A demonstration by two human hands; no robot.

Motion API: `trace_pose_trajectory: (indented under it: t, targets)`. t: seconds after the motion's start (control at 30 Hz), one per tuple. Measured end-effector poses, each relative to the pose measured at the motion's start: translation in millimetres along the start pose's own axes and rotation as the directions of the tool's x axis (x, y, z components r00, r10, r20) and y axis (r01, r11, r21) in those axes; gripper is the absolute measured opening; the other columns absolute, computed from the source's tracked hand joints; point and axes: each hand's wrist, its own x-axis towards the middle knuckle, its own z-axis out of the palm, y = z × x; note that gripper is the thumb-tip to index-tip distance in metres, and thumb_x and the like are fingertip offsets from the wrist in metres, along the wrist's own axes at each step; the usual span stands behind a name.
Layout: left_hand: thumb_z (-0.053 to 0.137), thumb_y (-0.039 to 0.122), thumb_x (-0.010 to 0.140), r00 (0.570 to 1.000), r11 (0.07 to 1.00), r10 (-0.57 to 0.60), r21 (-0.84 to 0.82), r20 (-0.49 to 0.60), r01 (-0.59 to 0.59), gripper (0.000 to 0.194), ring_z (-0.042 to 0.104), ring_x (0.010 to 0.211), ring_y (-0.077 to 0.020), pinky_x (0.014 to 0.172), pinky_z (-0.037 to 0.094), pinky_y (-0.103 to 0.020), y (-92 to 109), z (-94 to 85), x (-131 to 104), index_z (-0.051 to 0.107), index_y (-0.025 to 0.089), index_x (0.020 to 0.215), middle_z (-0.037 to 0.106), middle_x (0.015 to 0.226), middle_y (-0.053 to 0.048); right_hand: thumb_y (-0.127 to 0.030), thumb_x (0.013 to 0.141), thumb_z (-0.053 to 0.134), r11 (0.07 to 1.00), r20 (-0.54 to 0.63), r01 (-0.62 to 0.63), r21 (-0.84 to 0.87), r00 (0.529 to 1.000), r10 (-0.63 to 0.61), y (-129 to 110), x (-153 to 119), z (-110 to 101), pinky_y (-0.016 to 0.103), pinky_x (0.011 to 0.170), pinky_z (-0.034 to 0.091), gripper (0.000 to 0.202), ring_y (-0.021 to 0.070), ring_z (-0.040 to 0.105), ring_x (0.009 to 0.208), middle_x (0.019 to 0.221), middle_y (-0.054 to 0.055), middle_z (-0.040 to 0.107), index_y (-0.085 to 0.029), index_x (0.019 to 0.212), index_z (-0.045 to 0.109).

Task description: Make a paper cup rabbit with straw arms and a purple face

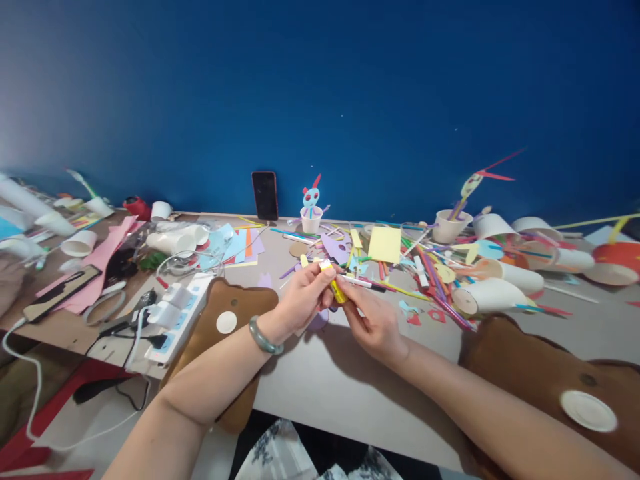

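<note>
My left hand [304, 297] and my right hand [371, 321] meet over the front of the table, both with fingers closed. Between them is a short yellow glue stick [339, 292] with dark print on its side and a white end. The right fingers pinch its lower part, while the left fingers and thumb close round the white end. My fingers hide part of the tube. Just behind the hands lie a white marker [356, 281] with a dark tip and a purple paper shape [336, 248] with holes cut in it.
A paper cup [311, 221] with a blue paper figure stands beside a propped phone [265, 195] at the blue wall. Yellow paper [385, 245], coloured sticks and several white cups spread rightward. A power strip [183, 320] with cables lies left. Brown bear-shaped mats [227, 363] flank my arms.
</note>
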Motion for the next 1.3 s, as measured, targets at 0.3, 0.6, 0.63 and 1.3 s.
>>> trace_pose_trajectory:
  t: [0.3, 0.6, 0.63, 1.3]
  targets:
    - [0.066, 0.067, 0.086, 0.993, 0.984, 0.110, 0.135, 0.042, -0.115, 0.054, 0.049, 0.040, -0.0075, 0.049, 0.041, -0.020, -3, 1.0, -4, 0.058, 0.015, 0.099, 0.052, 0.046, 0.009, -0.004, 0.095, 0.059, 0.987, -0.059, 0.074, -0.144, 0.995, -0.083, -6, 2, -2, 0.028, 0.081, 0.065, 0.068, 0.0218, 0.079, 0.094, 0.114, 0.009, 0.080, -0.027, 0.157, 0.045]
    - [0.066, 0.071, 0.084, 0.994, 0.985, 0.092, 0.140, 0.053, -0.098, 0.057, 0.054, 0.041, -0.0083, 0.046, 0.041, -0.019, 0, 3.3, -7, 0.056, 0.016, 0.096, 0.052, 0.047, 0.009, -0.004, 0.093, 0.059, 0.989, -0.047, 0.034, -0.142, 0.998, -0.041, -6, 0, -4, 0.029, 0.080, 0.066, 0.062, 0.0227, 0.080, 0.093, 0.114, 0.010, 0.080, -0.027, 0.151, 0.052]
    - [0.067, 0.069, 0.084, 0.994, 0.988, 0.095, 0.121, 0.053, -0.101, 0.056, 0.054, 0.041, -0.0082, 0.047, 0.042, -0.019, -1, 2.1, -6, 0.056, 0.016, 0.096, 0.052, 0.048, 0.009, -0.005, 0.094, 0.059, 0.994, -0.038, 0.012, -0.111, 0.999, -0.017, -5, 1, -4, 0.030, 0.079, 0.066, 0.058, 0.0227, 0.080, 0.092, 0.113, 0.010, 0.080, -0.027, 0.147, 0.055]
    - [0.082, 0.050, 0.079, 0.987, 0.990, 0.136, 0.017, 0.083, -0.138, 0.045, 0.047, 0.049, -0.0060, 0.049, 0.043, -0.021, 16, -10.3, -4, 0.070, 0.013, 0.100, 0.050, 0.054, 0.007, -0.057, 0.098, 0.058, 0.561, 0.653, -0.734, 0.382, 0.644, 0.398, 7, 36, -27, 0.032, 0.063, 0.062, 0.040, 0.0197, 0.075, 0.064, 0.087, 0.007, 0.078, -0.020, 0.099, 0.072]
